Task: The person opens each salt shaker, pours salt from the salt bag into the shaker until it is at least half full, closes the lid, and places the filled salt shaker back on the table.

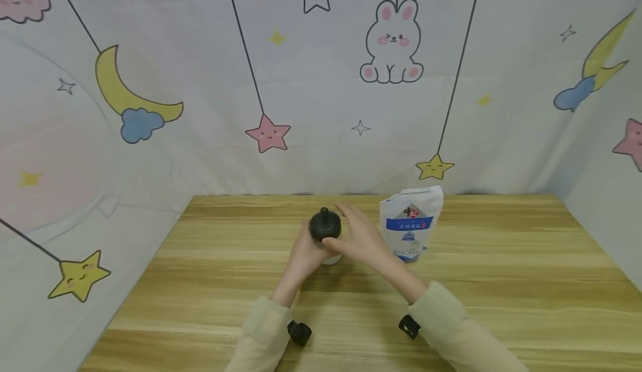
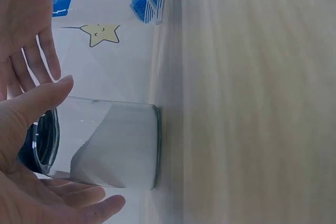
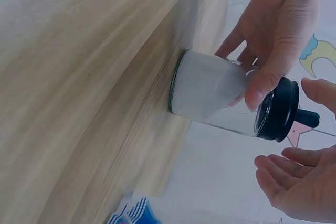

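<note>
A clear glass jar (image 3: pixel 205 90) partly filled with white, slanted contents stands upright on the wooden table. Its black lid (image 1: pixel 325 226) has a small knob on top and sits on the jar's mouth. My left hand (image 1: pixel 305 254) grips the jar just below the lid, thumb on the near side and fingers round the glass. Beside the lid, my right hand (image 1: pixel 365 238) is spread, its thumb and loosely bent fingers on either side of the knob in the right wrist view, with a gap around it. A white and blue pouch (image 1: pixel 411 224) stands to the right of that hand.
The wooden table (image 1: pixel 210 283) runs back to a white cloth backdrop (image 1: pixel 321 93) printed with stars, moons and a rabbit. Both wrists wear small black cameras (image 1: pixel 300 333) close above the tabletop.
</note>
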`<action>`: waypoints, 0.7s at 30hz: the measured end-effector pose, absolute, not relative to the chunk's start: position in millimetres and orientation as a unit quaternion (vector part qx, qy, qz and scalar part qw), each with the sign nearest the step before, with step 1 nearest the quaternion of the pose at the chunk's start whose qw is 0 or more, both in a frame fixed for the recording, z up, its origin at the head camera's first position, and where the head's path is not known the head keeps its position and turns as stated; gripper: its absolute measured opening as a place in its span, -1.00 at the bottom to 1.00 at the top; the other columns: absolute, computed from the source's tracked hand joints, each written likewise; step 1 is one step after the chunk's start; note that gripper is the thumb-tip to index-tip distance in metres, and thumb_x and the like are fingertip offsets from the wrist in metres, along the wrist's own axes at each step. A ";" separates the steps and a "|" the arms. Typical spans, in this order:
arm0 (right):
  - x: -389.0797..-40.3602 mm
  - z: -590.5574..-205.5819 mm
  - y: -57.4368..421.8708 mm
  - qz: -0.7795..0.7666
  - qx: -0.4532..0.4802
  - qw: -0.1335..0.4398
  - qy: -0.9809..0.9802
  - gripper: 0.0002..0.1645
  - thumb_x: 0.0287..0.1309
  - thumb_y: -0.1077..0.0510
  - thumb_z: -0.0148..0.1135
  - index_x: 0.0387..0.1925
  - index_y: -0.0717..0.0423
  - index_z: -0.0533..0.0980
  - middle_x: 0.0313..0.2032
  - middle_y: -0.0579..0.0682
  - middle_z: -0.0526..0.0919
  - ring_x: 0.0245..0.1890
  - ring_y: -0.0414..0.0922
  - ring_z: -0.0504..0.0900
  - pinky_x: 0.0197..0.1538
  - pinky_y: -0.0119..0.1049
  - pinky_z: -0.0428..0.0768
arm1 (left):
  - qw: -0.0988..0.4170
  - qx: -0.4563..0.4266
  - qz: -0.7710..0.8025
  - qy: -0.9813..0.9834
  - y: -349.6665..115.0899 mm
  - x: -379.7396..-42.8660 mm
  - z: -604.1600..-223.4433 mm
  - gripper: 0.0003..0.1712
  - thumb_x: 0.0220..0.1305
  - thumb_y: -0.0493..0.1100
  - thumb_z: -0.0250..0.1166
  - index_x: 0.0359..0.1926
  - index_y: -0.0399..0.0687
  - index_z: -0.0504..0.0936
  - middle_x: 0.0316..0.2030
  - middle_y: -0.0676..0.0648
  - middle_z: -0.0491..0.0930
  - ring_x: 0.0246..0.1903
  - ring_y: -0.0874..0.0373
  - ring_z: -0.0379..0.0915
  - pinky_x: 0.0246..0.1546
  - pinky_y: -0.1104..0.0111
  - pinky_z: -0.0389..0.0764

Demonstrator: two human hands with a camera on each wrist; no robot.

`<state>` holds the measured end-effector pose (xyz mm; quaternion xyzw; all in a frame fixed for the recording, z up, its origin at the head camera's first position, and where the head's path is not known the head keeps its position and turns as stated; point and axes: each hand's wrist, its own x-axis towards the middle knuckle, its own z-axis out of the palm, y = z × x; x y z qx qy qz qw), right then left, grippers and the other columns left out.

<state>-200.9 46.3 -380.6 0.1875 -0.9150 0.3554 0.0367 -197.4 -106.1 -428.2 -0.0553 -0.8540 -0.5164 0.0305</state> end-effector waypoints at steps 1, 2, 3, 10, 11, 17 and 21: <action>-199.3 -380.8 47.7 0.352 0.191 0.042 -0.915 -0.03 0.04 -0.12 0.40 0.40 0.08 0.21 0.37 0.15 0.32 0.38 0.15 0.29 0.33 0.18 0.36 | 0.035 -0.054 -0.513 -0.856 -106.3 -196.8 -427.5 0.08 -0.01 -0.16 0.49 0.40 -0.34 0.03 0.31 -0.43 0.27 0.30 -0.39 0.21 0.25 -0.28 0.27; -197.6 -381.1 49.4 0.346 0.194 0.048 -0.917 -0.04 0.05 -0.13 0.38 0.40 0.08 0.21 0.37 0.15 0.32 0.38 0.15 0.29 0.33 0.17 0.36 | 0.038 -0.053 -0.508 -0.859 -106.3 -196.0 -426.8 0.11 -0.01 -0.14 0.50 0.41 -0.34 0.00 0.32 -0.44 0.26 0.31 -0.40 0.19 0.24 -0.30 0.27; -195.9 -381.4 51.2 0.341 0.197 0.055 -0.918 -0.05 0.07 -0.15 0.37 0.40 0.08 0.21 0.37 0.15 0.32 0.38 0.14 0.30 0.33 0.17 0.36 | 0.041 -0.051 -0.503 -0.862 -106.3 -195.3 -425.8 0.14 -0.01 -0.13 0.50 0.43 -0.33 -0.03 0.33 -0.44 0.24 0.31 -0.40 0.19 0.24 -0.30 0.26; -183.3 -382.3 61.9 0.283 0.230 0.127 -0.922 -0.10 0.12 -0.18 0.30 0.38 0.10 0.23 0.35 0.16 0.34 0.34 0.15 0.35 0.33 0.15 0.37 | 0.058 -0.036 -0.456 -0.888 -107.4 -186.8 -419.6 0.18 0.01 0.05 0.49 0.47 -0.21 -0.04 0.38 -0.41 0.16 0.28 -0.40 0.24 0.16 -0.28 0.37; -181.3 -382.2 63.0 0.271 0.233 0.135 -0.924 -0.11 0.13 -0.19 0.30 0.39 0.09 0.23 0.35 0.15 0.35 0.33 0.15 0.36 0.32 0.15 0.38 | 0.062 -0.035 -0.447 -0.892 -107.7 -184.8 -418.8 0.19 0.00 0.07 0.49 0.47 -0.19 -0.04 0.38 -0.41 0.16 0.27 -0.40 0.25 0.14 -0.27 0.40; -169.9 -382.0 69.5 0.220 0.244 0.170 -0.929 -0.15 0.20 -0.21 0.22 0.39 0.09 0.24 0.35 0.12 0.35 0.33 0.13 0.36 0.29 0.13 0.41 | 0.103 -0.048 -0.401 -0.909 -107.5 -171.0 -410.9 0.17 0.02 0.12 0.47 0.46 -0.21 0.01 0.38 -0.37 0.19 0.31 -0.30 0.24 0.19 -0.20 0.41; -161.2 -382.5 74.9 0.201 0.249 0.183 -0.930 -0.18 0.22 -0.24 0.17 0.37 0.09 0.26 0.37 0.14 0.32 0.35 0.15 0.32 0.32 0.14 0.38 | 0.136 -0.077 -0.365 -0.918 -106.8 -159.1 -404.0 0.09 0.08 0.10 0.43 0.45 -0.25 0.04 0.39 -0.36 0.18 0.36 -0.27 0.18 0.25 -0.18 0.36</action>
